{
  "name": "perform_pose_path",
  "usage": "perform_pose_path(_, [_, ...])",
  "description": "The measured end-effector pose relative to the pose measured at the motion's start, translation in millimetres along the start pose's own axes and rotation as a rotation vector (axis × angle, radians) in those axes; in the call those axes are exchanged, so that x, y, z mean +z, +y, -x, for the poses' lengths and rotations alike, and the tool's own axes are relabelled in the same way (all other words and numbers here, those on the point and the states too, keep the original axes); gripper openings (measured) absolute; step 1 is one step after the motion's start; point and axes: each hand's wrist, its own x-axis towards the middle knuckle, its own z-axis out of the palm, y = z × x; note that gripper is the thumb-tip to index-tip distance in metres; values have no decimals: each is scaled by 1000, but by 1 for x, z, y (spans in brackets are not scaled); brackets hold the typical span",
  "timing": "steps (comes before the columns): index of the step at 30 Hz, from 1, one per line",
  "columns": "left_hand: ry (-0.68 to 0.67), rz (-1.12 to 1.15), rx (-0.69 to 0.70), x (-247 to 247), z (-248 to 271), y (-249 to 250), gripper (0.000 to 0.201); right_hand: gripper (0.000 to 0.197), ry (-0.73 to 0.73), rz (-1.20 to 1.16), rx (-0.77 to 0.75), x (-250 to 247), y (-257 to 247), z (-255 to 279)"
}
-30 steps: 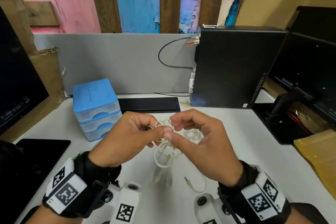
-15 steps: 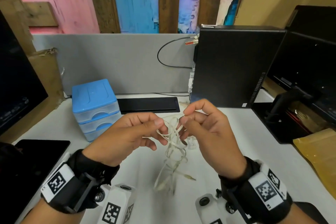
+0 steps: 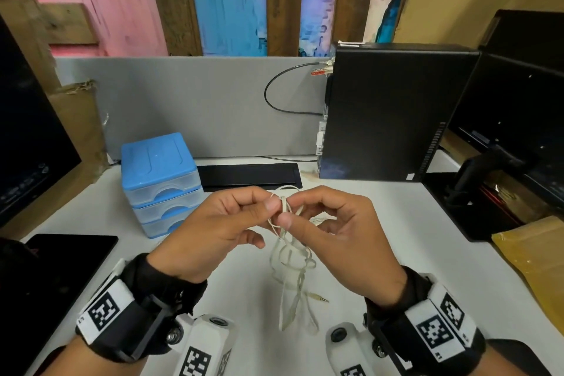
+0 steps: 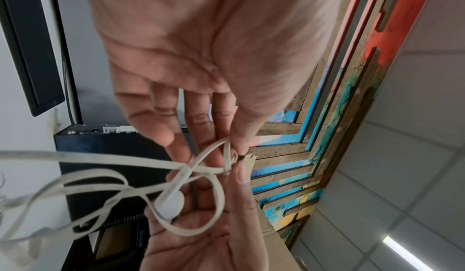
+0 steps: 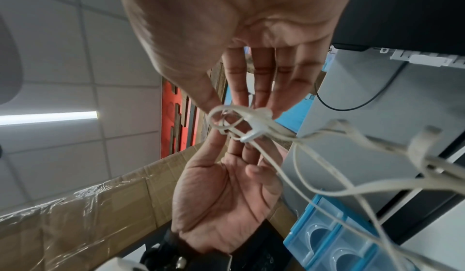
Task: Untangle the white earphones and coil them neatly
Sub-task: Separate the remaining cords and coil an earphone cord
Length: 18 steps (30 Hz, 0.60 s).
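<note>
Behind earphones (image 3: 290, 256): drawers (image 3: 160, 183), computer (image 3: 393, 113).

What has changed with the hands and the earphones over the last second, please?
Both hands, left and right, kept pinching the earphones and lifted them slightly, so the dangling tangle rose and the plug swung right, clear of the loops. The blue drawers and black computer stayed put.

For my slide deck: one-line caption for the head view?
Both hands, left hand and right hand, pinch tangled white earphones above the desk.
</note>
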Motion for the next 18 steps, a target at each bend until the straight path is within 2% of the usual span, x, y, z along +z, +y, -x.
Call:
perform_pose_path(3, [26,-41,24,2,0,-3,21,24,20,79,-29,0,4,0])
perform_pose_path(7, [65,-81,33,4,-2,-4,21,13,-2,39,-42,-4,2,-4])
perform_pose_path(11, [121,35,11,6,-5,-6,23,30,-62,-50,53,-9,2,-7])
perform_pose_path(15, [154,148,-9,6,-6,-7,22,16,-87,-62,64,-4,4,-5])
perform_pose_path(18, [168,249,-25,6,-7,-6,23,18,-83,-100,51,-1,5,-3])
